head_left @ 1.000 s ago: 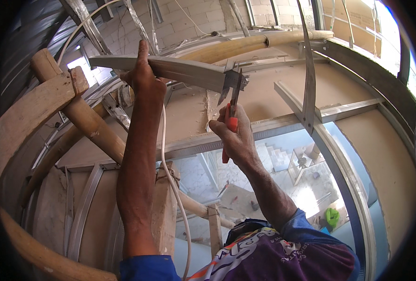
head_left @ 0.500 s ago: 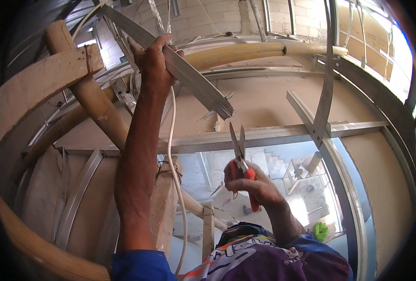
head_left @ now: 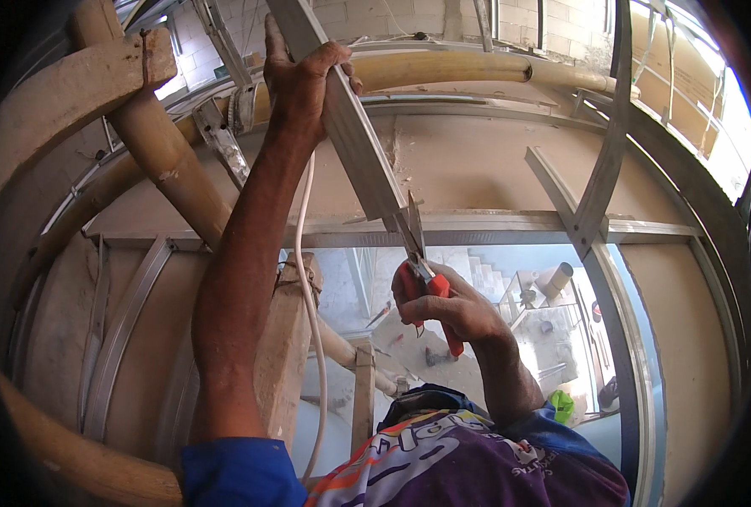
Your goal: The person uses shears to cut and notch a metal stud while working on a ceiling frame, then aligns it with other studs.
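My left hand (head_left: 304, 89) is closed round a long grey metal channel (head_left: 354, 139), which slants down from the top of the head view toward the middle. In my right hand (head_left: 447, 308) is a pair of tin snips (head_left: 435, 287) with red handles. The snips point up, their blades parted at the lower end of the channel. One blade overlaps that end; whether metal lies fully between the blades I cannot tell.
A metal frame rail (head_left: 494, 228) crosses behind the snips, with an upright strip (head_left: 604, 169) fixed at right. Bamboo poles (head_left: 168, 160) and a wooden beam (head_left: 71, 93) stand at left. A white cable (head_left: 308, 296) hangs beside my left arm. Through the opening a lower floor (head_left: 511, 372) shows.
The channel has swung steeper and its lower end has moved left, down to the snips. My right hand has risen slightly, bringing the blades to that end.
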`<state>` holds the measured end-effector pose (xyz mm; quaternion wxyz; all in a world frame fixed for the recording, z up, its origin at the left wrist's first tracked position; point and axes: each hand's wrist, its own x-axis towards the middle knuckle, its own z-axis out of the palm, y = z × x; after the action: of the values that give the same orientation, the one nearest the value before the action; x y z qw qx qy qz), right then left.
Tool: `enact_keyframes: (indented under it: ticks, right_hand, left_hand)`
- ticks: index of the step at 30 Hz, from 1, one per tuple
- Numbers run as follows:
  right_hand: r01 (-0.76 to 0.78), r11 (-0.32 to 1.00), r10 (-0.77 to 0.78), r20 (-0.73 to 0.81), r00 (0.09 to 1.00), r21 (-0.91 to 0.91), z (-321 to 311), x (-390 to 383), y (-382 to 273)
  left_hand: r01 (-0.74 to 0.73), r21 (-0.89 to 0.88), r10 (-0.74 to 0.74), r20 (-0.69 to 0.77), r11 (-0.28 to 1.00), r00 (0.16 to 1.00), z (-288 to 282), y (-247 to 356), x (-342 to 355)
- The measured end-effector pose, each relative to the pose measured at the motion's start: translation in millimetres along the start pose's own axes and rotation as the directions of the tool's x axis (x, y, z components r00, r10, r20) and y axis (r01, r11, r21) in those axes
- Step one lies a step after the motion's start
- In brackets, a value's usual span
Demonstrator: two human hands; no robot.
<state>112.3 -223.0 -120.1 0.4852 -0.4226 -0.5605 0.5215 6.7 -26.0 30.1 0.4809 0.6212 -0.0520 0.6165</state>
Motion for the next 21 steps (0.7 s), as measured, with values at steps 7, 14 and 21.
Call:
enact_keyframes:
  ticks: [7, 14, 21]
  right_hand:
    - [0.038, 0.994, -0.039, -0.008, 0.999, -0.104, -2.5, 13.7, 5.2]
    - [0.045, 0.999, -0.047, 0.066, 0.997, 0.024, 2.1, 21.6, 8.2]
    - [0.055, 0.993, -0.066, 0.105, 0.992, 0.109, 1.8, 26.6, 11.8]
  left_hand:
    - [-0.012, 0.006, 0.011, 0.073, 1.000, 0.997, 3.1, -3.5, -5.2]
    - [-0.040, 0.028, 0.039, 0.057, 0.999, 0.998, -2.9, 2.7, -4.5]
    - [0.001, 0.155, 0.002, -0.019, 0.988, 1.000, 6.1, 9.6, -10.1]
